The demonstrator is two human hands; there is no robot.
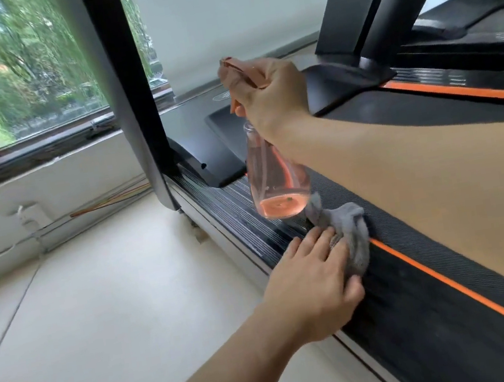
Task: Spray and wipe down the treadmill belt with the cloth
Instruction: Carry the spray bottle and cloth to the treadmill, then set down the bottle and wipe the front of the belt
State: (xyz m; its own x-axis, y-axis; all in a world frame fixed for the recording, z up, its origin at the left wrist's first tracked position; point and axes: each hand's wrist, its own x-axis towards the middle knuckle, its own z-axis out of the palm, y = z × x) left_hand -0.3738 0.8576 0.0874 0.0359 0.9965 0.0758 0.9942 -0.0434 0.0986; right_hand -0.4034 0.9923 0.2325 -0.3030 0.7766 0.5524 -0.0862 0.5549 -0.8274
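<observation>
A: How is this step best done?

B: The bottle (275,184) is gripped at its neck by the right hand (269,96), with the fingers curled tight round the trigger head. The cloth (350,235) is pressed down by the left hand (313,283), whose fingers are laid nearly straight on it. A light mist is probably wanted on the belt (389,222) just ahead of the cloth. Straight strokes along the belt's length should follow, with the cloth kept bunched under the palm.

A: Where is the cloth, and how is everything pointed?

B: The cloth is found at the belt's left edge, touching the orange stripe (461,290) and beside the ribbed rail (241,215). The belt's long axis is run from near right to far left, toward the hood (223,136). The bottle is held upright just beside the cloth, its long axis near vertical. The nozzle is pointed left, off the belt, so it would likely need turning down and right before anything is sprayed.
</observation>
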